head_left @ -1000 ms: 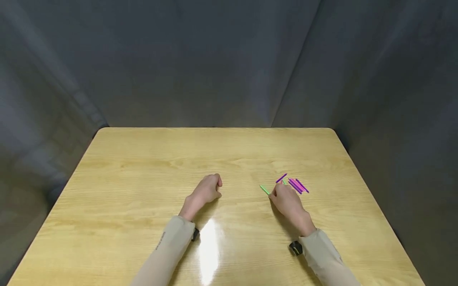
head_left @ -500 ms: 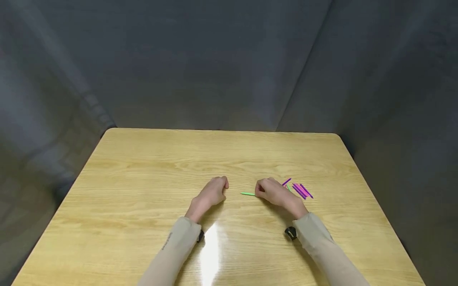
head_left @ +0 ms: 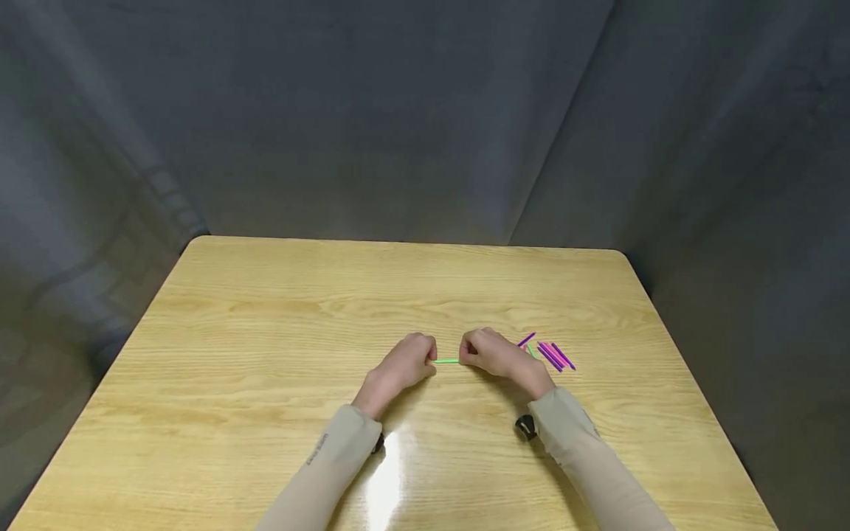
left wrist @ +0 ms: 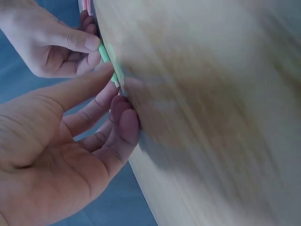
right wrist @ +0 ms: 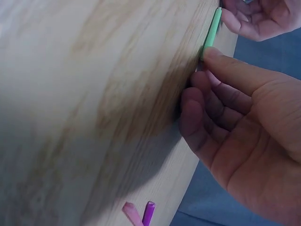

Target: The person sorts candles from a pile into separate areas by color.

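A thin green stick (head_left: 447, 361), tapered at its end like a crayon, lies level just over the table between the two hands. My right hand (head_left: 494, 352) pinches its right end between thumb and fingers, as the right wrist view also shows. At the other end, my left hand (head_left: 405, 361) has its thumb and index finger closed about the tip. The left wrist view shows the stick's end (left wrist: 115, 81) between that thumb and finger; the exact contact is partly hidden.
Right of my right hand lie several purple and pink sticks (head_left: 554, 357) side by side. Another green stick (head_left: 531, 351) and a slanted purple stick (head_left: 527, 339) lie nearer the hand. The wooden table (head_left: 299, 295) ends at dark curtains (head_left: 398, 147).
My right hand has carried the green stick left, away from the other sticks, turning it nearly horizontal. My left hand has shifted slightly right and now meets the stick's free end.
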A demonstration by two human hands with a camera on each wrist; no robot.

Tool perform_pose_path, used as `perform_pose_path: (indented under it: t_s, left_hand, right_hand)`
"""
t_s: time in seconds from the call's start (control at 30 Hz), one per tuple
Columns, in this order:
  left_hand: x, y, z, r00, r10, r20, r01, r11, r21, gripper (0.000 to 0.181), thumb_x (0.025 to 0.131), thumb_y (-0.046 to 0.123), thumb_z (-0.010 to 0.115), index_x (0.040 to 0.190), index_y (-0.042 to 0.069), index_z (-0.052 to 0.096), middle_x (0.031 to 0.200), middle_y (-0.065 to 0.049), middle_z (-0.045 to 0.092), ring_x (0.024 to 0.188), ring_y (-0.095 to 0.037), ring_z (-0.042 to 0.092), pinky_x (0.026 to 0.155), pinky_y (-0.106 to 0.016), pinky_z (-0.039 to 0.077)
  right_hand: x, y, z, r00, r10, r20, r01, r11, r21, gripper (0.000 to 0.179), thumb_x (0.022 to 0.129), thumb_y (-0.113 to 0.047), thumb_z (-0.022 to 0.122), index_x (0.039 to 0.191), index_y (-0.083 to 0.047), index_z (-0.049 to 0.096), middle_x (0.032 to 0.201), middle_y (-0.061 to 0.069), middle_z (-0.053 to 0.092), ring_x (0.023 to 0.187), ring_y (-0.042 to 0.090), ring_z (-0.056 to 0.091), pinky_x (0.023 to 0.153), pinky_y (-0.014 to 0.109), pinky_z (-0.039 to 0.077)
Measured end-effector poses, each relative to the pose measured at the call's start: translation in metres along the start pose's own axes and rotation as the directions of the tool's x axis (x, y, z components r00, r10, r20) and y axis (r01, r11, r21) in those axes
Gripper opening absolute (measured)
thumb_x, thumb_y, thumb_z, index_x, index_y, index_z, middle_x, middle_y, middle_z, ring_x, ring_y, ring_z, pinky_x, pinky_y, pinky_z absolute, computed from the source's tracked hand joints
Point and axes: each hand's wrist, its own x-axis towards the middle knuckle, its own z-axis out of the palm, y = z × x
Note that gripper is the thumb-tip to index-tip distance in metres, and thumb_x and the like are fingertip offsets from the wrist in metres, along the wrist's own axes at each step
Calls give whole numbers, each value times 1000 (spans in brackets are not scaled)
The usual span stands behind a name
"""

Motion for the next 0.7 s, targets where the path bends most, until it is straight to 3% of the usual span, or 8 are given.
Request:
perform_pose_path:
  t_s: [0.23,0.4,0.7]
  left_hand:
    - [1,8,0,998,-64,9,64,998,7,14,87,4,70,78,3,60,74,-1,55,64,-13,49,58,-22,44]
    - [3,9,3,996,-91,3,91,996,-17,19,88,-1,66,71,3,57,63,-1,49,52,-10,42,48,-18,36]
    - [7,9,7,996,-82,-18,82,997,-1,11,89,-3,63,78,-2,61,69,-8,58,54,-11,46,48,-19,38]
  right_hand:
    - [3,-4,1,1000,1,-24,-1,1000,-6,14,90,-4,63,77,-8,61,70,-5,55,63,7,46,60,21,40]
    - [4,-4,1,1000,10,-17,-10,1000,-14,13,89,-4,64,77,-8,61,71,-4,55,63,7,46,60,21,41]
    - [3,-5,2,999,23,-30,-24,1000,-10,11,87,-3,65,77,-7,62,71,-4,56,64,7,48,62,22,43]
